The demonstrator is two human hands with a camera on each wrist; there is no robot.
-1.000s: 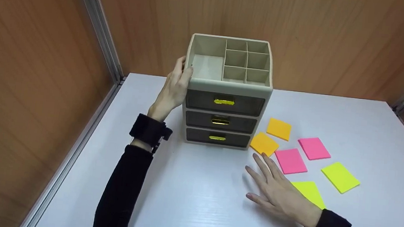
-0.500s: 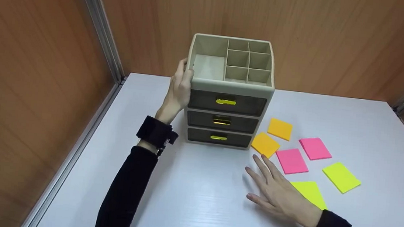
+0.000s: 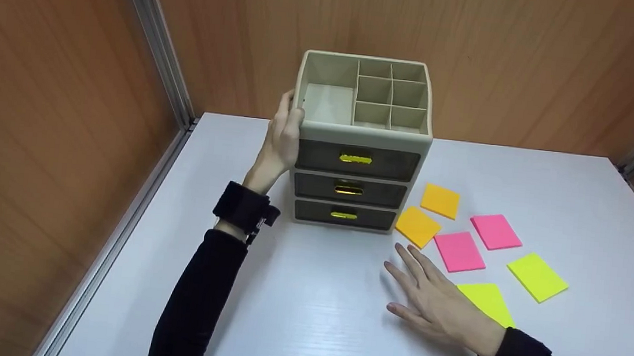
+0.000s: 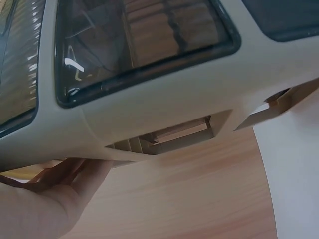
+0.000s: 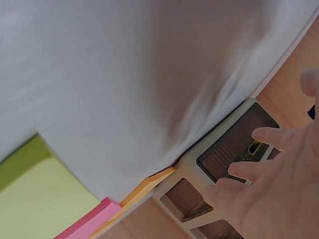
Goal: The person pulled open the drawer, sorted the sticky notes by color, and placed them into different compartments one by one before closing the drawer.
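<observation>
**Beige drawer unit held at its left wall, notes spread beside it**

Beige plastic makes up the drawer organizer (image 3: 360,141), which stands upright toward the 12 o'clock end of the white table (image 3: 302,328), close to the wooden back wall. Its open top is split into 1 large tray and 6 small cells, and its front carries 3 dark drawers, all pushed in, each with a gold handle. The left hand (image 3: 282,138) lies against the unit's left wall at 9 o'clock, thumb hooked over the top rim and fingers wrapped toward the back, so it grips the organizer; the left wrist view shows the palm under the unit's edge.

The right hand (image 3: 438,299) rests flat on the table at 5 o'clock from the organizer, fingers straight and spread, holding nothing, its fingertips pointing toward the lowest drawer and just short of the nearer orange sticky note pad (image 3: 417,226). That pad lies touching or almost touching the unit's lower right corner. A second orange pad (image 3: 440,201), 2 pink pads (image 3: 459,251) (image 3: 495,232) and 2 yellow-green pads (image 3: 537,276) (image 3: 485,301) lie scattered at 3 to 4 o'clock; the nearer yellow-green one is partly under the right wrist.
</observation>
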